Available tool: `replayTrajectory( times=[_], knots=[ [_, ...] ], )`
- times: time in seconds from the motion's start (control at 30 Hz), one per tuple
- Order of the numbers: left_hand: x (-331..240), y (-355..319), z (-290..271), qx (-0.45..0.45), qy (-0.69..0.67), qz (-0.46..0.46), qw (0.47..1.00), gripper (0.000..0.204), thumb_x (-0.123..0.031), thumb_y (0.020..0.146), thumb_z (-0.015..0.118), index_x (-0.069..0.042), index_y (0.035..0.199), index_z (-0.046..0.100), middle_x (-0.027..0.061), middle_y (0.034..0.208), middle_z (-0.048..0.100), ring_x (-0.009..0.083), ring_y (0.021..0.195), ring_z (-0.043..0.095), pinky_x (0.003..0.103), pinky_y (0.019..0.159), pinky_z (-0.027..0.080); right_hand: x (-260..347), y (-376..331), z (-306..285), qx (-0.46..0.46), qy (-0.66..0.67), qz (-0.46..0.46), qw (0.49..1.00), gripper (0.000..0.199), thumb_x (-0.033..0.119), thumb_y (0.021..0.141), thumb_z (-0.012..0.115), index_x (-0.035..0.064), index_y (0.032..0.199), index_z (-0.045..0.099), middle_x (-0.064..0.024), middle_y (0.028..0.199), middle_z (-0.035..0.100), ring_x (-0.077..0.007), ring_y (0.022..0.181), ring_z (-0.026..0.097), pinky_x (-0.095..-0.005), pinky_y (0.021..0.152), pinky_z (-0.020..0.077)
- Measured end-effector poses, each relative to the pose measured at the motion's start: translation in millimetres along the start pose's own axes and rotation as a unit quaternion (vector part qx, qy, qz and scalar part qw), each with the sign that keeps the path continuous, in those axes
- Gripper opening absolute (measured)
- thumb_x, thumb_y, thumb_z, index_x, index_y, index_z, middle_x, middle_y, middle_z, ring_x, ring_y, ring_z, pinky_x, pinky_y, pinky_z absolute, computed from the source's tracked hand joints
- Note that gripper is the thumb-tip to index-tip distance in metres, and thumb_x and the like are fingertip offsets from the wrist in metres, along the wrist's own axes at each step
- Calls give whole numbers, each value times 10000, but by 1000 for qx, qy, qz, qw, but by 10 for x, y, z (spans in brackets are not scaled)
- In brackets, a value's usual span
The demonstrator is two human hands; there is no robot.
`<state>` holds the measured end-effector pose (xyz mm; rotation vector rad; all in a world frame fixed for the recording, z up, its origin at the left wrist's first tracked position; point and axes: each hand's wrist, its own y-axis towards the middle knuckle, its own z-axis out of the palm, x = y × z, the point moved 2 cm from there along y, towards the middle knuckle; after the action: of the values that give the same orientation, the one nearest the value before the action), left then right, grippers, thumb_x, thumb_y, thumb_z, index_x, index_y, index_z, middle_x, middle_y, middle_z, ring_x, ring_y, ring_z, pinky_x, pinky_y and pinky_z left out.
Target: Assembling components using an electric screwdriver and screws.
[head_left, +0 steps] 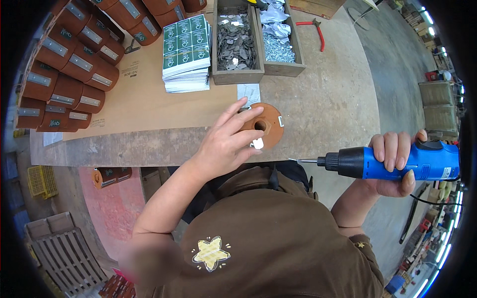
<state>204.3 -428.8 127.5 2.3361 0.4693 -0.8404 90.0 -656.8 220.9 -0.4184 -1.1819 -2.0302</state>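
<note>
The left hand (223,141) is spreading its fingers across the left side of a brown round piece (274,132), one fingertip lying just beside its central hole; whether they are gripping it, I cannot tell. The piece is sitting by the near edge of the bench (328,99) — below two wooden boxes (237,78). The right hand (391,151) is gripping a blue electric screwdriver (353,163), its bit pointing left, apart from the piece.

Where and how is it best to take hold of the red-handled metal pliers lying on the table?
Probably by the red handle pointing toward you, coming from the near side: the pliers lie spread open, the other handle turned left.
</note>
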Motion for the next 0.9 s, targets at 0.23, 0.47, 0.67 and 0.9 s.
replayTrajectory(
  times=[0.23,0.47,0.67,0.9],
  knots=[
    [-237,-167,298,-91,7,-75,993,333,-63,572,720,-25,876,591,141,1168,507,386,1133,401,437,933,328,-11,-4,-4,-12,7,5,1000,597,146,717,549,51,1250,296,-23,740,476,-125,636,478,-298,635,405],
    [-190,-183,264,-121,-46,-84,988,324,-65,565,725,-29,863,603,150,1163,513,382,1130,405,428,935,326,-42,-7,16,3,11,6,1000,610,149,713,550,56,1255,287,-26,742,478,-127,634,480,-301,629,406],
    [-195,-164,222,-80,-31,-81,993,283,-65,572,722,-52,843,640,135,1155,523,374,1140,398,430,934,330,-136,19,166,-3,-30,10,1000,614,151,710,533,52,1260,279,-41,750,487,-145,626,486,-319,618,417],
    [-194,-179,218,-89,-49,-89,991,303,-53,574,710,-70,868,637,98,1155,522,362,1129,401,423,926,341,-228,96,470,-62,-166,49,983,623,139,729,568,37,1251,242,-57,713,486,-171,613,494,-347,618,453]
  ],
)
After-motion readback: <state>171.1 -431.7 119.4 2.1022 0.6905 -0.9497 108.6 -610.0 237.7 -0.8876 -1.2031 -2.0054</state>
